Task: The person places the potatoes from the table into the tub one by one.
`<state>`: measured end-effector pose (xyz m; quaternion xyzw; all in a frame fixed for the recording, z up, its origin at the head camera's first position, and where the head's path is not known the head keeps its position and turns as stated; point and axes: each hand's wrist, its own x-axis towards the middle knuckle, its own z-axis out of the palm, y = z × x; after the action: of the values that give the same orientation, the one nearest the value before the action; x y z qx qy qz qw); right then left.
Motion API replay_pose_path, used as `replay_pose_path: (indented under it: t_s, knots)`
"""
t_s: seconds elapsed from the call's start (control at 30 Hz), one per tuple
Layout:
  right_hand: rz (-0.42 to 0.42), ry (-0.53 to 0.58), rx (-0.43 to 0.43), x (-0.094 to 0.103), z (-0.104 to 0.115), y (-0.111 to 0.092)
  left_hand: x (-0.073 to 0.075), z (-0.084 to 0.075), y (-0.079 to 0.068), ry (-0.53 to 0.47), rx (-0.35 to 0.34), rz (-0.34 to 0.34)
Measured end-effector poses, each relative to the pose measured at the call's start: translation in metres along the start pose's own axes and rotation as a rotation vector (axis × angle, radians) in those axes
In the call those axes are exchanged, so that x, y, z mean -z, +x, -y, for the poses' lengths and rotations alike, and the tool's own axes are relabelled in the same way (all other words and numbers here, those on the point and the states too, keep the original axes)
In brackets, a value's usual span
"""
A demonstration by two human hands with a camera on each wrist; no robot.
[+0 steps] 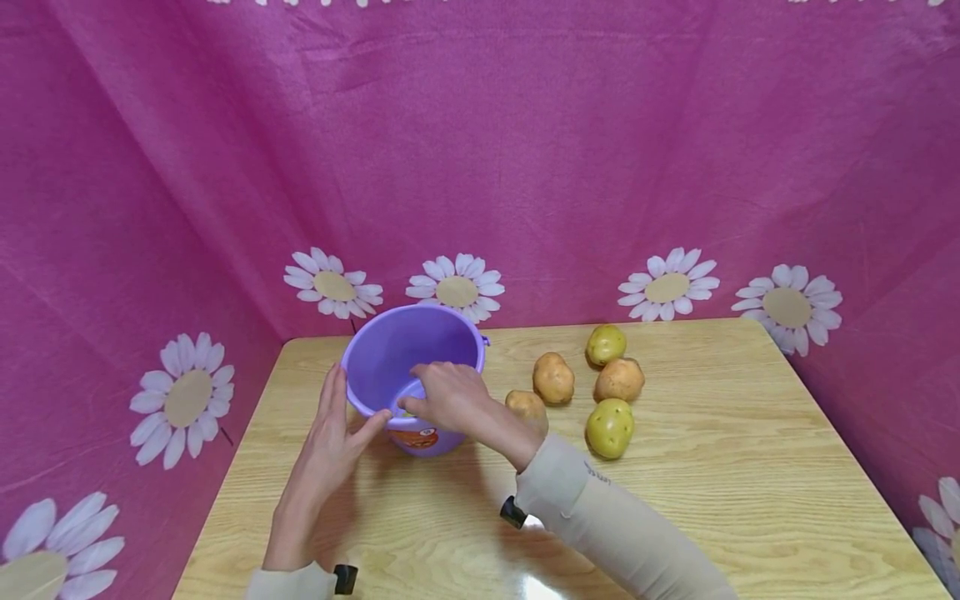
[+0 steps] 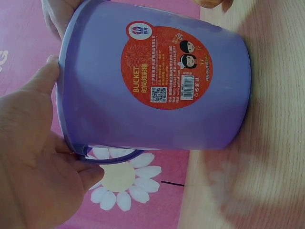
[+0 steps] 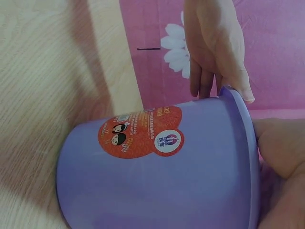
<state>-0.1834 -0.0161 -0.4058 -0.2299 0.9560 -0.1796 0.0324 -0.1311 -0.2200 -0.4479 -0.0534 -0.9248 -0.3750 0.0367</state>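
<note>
A purple bucket [image 1: 405,342] with a red round label [image 2: 162,67] stands upright on the table. My left hand [image 1: 322,442] holds its rim at the near left, thumb on the near edge and fingers along the outer side; in the left wrist view this hand [image 2: 38,143] lies by the handle joint. Over the near right rim my right hand [image 1: 450,396] reaches into the bucket. Its fingertips are hidden by the bucket wall, so whether it holds anything does not show. A small yellow-green patch [image 1: 407,412] appears inside, below the right thumb.
Right of the bucket lie several potatoes: brownish ones [image 1: 553,379] and yellow-green ones [image 1: 609,428]. One brown potato [image 1: 527,408] sits close to the bucket, partly behind my right wrist. The wooden table [image 1: 720,467] is bordered by pink cloth [image 1: 525,167] with daisies.
</note>
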Motion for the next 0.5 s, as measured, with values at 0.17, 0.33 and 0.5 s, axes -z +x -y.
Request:
replay_pose_path:
  t_s: [0.17,0.33,0.5]
  knots:
    - [-0.021,0.019,0.039,0.0,-0.003,-0.002,0.0,-0.001,0.0,0.004,-0.004,0.001]
    - [-0.08,0.115,0.135,0.002,-0.008,-0.005,0.002,-0.002,0.0,0.014,0.013,0.015]
    - [-0.184,0.253,0.222,0.004,-0.015,-0.009,0.003,-0.002,0.0,0.018,0.019,0.018]
